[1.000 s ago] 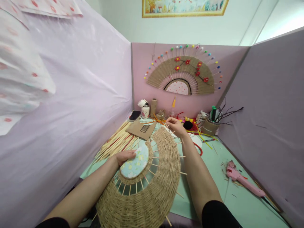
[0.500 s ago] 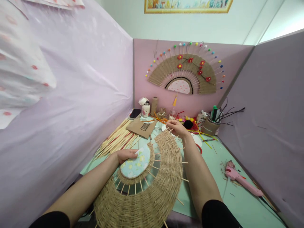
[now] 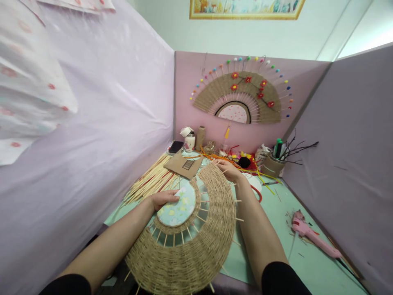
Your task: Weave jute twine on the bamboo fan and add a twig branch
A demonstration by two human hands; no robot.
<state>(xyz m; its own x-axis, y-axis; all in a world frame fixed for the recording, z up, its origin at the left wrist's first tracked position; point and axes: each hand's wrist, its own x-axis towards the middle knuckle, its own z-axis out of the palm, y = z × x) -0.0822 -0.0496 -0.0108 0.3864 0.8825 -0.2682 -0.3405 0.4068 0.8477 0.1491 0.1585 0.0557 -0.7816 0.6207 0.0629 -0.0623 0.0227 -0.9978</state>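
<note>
The tan woven-twine, arc-shaped fan (image 3: 196,256) fills the lower centre, curving from lower left up to the right hand (image 3: 229,169), nearer its upper end, grip unclear; the left hand (image 3: 164,199) pinches its pale-blue floral centre (image 3: 176,212).

Prob. craft wkshp: glue gun (image 3: 316,237)

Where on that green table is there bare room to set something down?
Mainly at the right: green tabletop between the right forearm and the pink glue gun, though small scraps lie beside the gun. It is crowded along the pink back panel, with a bottle, twine and a pot of twigs, and at left, under thin sticks and a cardboard piece.
</note>
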